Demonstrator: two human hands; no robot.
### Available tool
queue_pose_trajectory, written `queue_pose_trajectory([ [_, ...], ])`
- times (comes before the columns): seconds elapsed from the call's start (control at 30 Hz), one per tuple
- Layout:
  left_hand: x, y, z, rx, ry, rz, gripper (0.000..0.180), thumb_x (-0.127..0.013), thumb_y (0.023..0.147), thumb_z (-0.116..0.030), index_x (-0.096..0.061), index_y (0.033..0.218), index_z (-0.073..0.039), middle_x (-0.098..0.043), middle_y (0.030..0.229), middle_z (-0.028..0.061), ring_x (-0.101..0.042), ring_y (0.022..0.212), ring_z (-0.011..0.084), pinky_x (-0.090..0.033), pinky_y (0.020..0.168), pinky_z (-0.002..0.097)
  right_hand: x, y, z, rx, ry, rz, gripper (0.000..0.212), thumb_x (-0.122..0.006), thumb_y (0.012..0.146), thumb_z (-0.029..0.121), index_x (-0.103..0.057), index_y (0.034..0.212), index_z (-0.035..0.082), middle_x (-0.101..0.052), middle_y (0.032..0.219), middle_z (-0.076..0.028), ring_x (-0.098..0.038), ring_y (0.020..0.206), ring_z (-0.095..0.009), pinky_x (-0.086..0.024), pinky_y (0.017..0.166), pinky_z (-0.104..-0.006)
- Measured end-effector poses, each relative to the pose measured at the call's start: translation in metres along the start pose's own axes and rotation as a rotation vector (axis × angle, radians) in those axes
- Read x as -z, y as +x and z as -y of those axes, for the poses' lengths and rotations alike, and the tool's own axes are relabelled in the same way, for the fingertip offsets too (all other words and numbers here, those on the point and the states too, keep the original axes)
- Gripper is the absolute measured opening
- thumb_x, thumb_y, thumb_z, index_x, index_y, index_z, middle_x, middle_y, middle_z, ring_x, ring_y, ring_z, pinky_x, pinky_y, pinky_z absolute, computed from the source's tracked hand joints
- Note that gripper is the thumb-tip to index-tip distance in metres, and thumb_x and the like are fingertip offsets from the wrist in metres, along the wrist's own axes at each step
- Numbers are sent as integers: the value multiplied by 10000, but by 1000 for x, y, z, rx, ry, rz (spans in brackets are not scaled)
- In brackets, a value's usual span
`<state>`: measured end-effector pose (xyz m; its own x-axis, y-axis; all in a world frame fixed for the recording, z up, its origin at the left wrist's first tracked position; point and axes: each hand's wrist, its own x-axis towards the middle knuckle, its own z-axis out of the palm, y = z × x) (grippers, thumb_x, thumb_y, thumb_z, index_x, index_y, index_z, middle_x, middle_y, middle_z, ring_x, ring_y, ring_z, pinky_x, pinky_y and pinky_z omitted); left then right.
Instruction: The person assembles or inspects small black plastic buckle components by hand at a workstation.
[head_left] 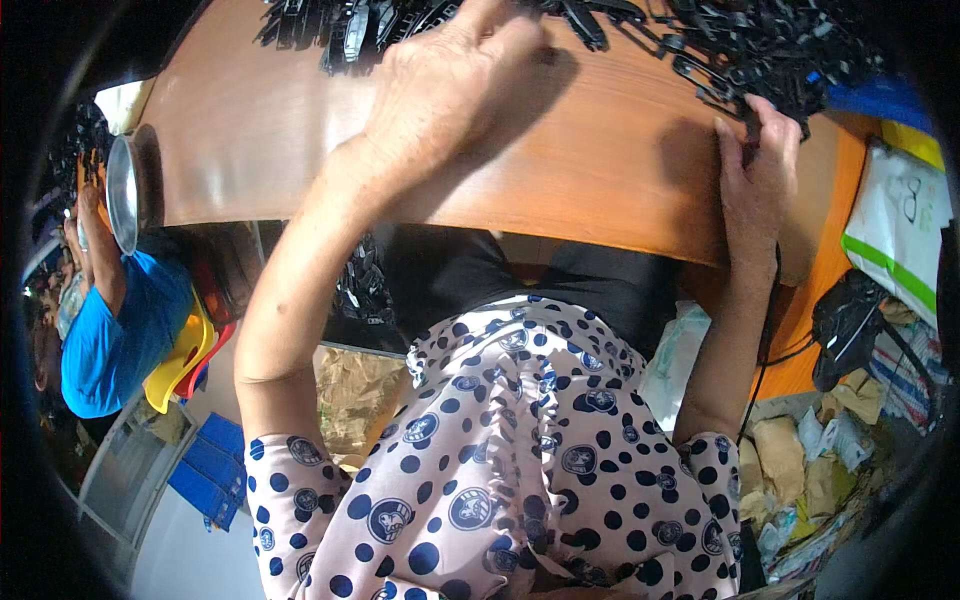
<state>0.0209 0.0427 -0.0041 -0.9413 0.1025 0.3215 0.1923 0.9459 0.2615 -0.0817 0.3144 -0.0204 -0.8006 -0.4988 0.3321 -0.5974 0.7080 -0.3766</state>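
Observation:
My left hand (465, 75) reaches across the wooden table to its far side, beside a row of slim black plastic parts (350, 28). The fingers are bent, blurred and partly cut off by the upper edge, so what they touch is hidden. At the right, my right hand (762, 175) is at the near edge of a tangled heap of small black plastic parts (790, 45). Its thumb and bent fingers close around a black plastic part (745, 118), whose exact shape is hard to make out.
Under my forearms lies the brown wooden table (600, 150). A round metal lid or dish (122, 195) stands at its left edge. Farther left sits a person in a blue shirt (125, 330). A white-and-green bag (895, 220), a black bag (848, 325) and crumpled packaging (790, 460) lie at the right.

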Motion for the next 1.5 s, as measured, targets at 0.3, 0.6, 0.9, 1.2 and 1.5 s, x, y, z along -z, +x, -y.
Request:
queue_pose_trajectory([
  [0.3,-30,-1,-8,216,-725,-48,237,-698,802,-161,-580,964,-35,-629,813,81,-623,673,193,-500,625,288,-10,2,-6,69,-176,5,260,-652,838,109,-577,1075,33,-560,1019,-170,-542,965,-338,-439,838,-396],
  [0.6,-42,-5,-3,191,-1034,-267,324,-722,777,-57,-567,1059,-14,-589,837,26,-550,664,61,-485,614,219,-4,10,-1,167,-193,35,221,-676,805,88,-597,1001,24,-569,923,-149,-546,887,-320,-443,777,-375],
  [0.9,-19,-45,-41,742,-1756,-134,276,-638,859,-32,-517,1108,-25,-606,892,44,-597,705,94,-484,609,198,12,-26,8,61,63,56,163,-689,763,48,-608,900,13,-546,902,-132,-547,817,-306,-449,725,-386],
  [1.2,-11,-50,-88,803,-1684,-133,259,-636,878,-98,-540,1117,-75,-671,923,46,-629,711,76,-403,492,146,29,-7,6,262,-71,187,225,-656,775,98,-567,966,18,-553,995,-139,-520,954,-329,-450,803,-405],
  [1.5,-3,-69,-101,614,-1541,-158,257,-620,876,-42,-564,1125,-9,-631,943,64,-634,842,156,-573,757,313,48,-35,62,-224,1341,462,141,-552,920,36,-532,1053,-4,-578,1018,-51,-556,906,-91,-465,786,-237],
])
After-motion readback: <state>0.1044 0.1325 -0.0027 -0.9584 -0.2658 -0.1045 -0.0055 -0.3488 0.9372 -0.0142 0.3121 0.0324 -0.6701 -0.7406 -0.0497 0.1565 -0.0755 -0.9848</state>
